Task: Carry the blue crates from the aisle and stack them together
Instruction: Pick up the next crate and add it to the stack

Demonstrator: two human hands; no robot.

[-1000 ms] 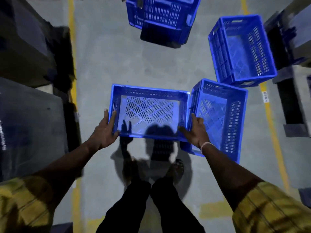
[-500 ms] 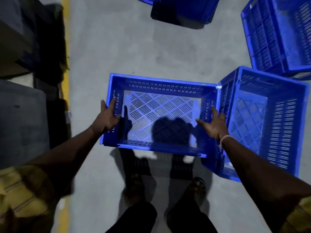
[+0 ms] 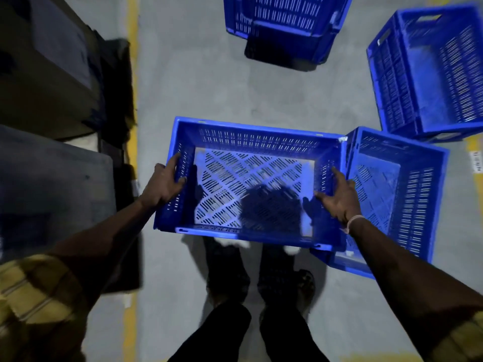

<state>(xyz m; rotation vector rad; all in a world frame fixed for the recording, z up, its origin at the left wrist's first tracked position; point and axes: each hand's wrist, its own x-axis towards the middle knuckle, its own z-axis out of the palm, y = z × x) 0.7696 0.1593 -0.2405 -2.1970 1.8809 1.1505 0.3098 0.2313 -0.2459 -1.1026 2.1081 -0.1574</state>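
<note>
An empty blue crate (image 3: pixel 251 142) with a slotted floor hangs above the grey aisle floor in front of me. My left hand (image 3: pixel 163 185) grips its left wall, thumb inside. My right hand (image 3: pixel 338 198) grips its right wall, thumb inside as well. A second blue crate (image 3: pixel 423 194) stands on the floor just to the right, touching or nearly touching the held one. A third blue crate (image 3: pixel 407 82) sits behind that at the far right. At the top a stack of blue crates (image 3: pixel 285 19) stands in the aisle.
Dark shelving and covered goods (image 3: pixel 49 105) line the left side behind a yellow floor line (image 3: pixel 132 74). Another yellow line (image 3: pixel 474 152) runs along the right. My legs and feet (image 3: pixel 261 309) are below the held crate on the grey floor.
The crate I hold has come up and closer to me. Both hands have kept their grip on its side walls. The view has tilted back so the far stack shows again.
</note>
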